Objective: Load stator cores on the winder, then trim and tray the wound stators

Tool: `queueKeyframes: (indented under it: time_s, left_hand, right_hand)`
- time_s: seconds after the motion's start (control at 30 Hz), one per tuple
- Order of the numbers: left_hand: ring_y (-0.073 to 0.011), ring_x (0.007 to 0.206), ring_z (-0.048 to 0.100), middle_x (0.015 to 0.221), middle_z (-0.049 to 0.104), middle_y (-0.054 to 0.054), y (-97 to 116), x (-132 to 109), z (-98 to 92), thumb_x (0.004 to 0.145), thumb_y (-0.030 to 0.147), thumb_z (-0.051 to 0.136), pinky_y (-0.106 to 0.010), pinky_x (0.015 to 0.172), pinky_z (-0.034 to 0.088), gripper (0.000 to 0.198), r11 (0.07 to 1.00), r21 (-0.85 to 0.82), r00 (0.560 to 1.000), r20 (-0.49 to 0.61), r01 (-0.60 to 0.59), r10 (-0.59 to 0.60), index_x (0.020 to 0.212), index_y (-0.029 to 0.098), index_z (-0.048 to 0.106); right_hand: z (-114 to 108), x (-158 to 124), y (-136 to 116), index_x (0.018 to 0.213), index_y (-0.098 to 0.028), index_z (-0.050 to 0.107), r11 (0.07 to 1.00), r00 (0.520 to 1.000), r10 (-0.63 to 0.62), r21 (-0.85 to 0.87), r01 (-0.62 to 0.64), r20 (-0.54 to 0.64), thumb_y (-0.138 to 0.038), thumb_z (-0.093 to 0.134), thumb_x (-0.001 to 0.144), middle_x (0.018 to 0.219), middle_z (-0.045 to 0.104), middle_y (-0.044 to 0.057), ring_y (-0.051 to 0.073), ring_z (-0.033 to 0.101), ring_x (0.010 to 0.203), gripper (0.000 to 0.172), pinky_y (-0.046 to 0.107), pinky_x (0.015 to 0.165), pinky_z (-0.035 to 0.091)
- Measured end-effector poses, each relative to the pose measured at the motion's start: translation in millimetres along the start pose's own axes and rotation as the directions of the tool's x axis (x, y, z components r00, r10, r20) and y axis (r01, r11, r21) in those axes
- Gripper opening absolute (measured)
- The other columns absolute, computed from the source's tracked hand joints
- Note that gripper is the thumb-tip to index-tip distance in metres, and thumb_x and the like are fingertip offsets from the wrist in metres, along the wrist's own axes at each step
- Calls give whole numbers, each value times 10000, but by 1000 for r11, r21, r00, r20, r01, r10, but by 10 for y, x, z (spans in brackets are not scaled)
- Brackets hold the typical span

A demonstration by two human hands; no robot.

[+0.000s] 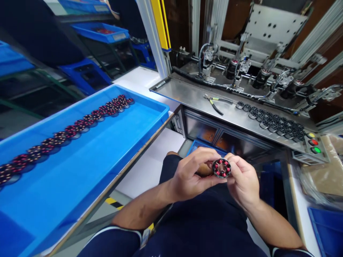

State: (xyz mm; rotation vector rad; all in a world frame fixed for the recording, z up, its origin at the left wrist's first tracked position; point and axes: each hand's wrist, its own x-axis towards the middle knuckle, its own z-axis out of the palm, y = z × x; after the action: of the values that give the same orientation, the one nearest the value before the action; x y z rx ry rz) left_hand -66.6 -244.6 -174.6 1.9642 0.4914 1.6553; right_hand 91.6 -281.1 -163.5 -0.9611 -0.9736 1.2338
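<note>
Between both hands, in front of my body, is a small round motor stator [221, 168] with a dark ring and red coils inside. The fingers and thumb of my left hand [191, 173] grip its left side. On the opposite edge, my right hand [243, 178] pinches it with thumb and fingers. The stator's open face points up toward the camera, and its underside is hidden. Rows of similar stators [71, 132] lie along the far side of a large blue tray [88, 171] at my left.
Pliers [214, 102] rest on the metal bench [184, 94] ahead. Several black ring parts [273, 119] are grouped right of them. Behind stands a machine with fixtures [264, 76]. A button box [314, 146] sits at the bench's right end. A person [128, 18] is at the back left.
</note>
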Motion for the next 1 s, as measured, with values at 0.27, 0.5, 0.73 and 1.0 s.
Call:
queueKeyframes:
  time_s: [0.27,0.5,0.73,1.0]
  left_hand:
    - [-180,918,739,1001,759,-86,19,7,-30,755,287,874,-269,819,609,467,993,110,999,4,42,-43,1161,165,676]
    - [-178,938,731,1007,755,-85,7,16,-46,760,243,868,-268,839,601,464,996,77,999,19,42,-44,1175,165,675]
    - [-176,1001,712,1190,691,-108,33,-54,-73,834,111,765,-233,762,625,417,969,-101,971,96,228,-218,1225,221,672]
    - [-243,1204,653,1249,668,-94,28,-92,-45,749,202,869,-386,1028,554,346,630,-615,870,213,474,-446,1062,241,727]
  right_hand:
    - [26,34,47,610,-165,675,948,966,260,188,-256,2,-461,872,735,602,606,-2,112,542,591,377,247,621,450]
    - [22,37,58,644,-171,677,968,980,200,150,-199,5,-447,849,764,613,611,-11,114,545,590,347,250,611,468]
    - [-48,69,113,670,-183,650,999,998,-35,-5,35,54,-368,727,893,629,587,-15,118,536,600,300,245,578,462]
    - [-198,112,-136,901,-196,690,588,745,-558,-460,666,365,-113,639,925,757,683,34,157,651,685,101,291,617,546]
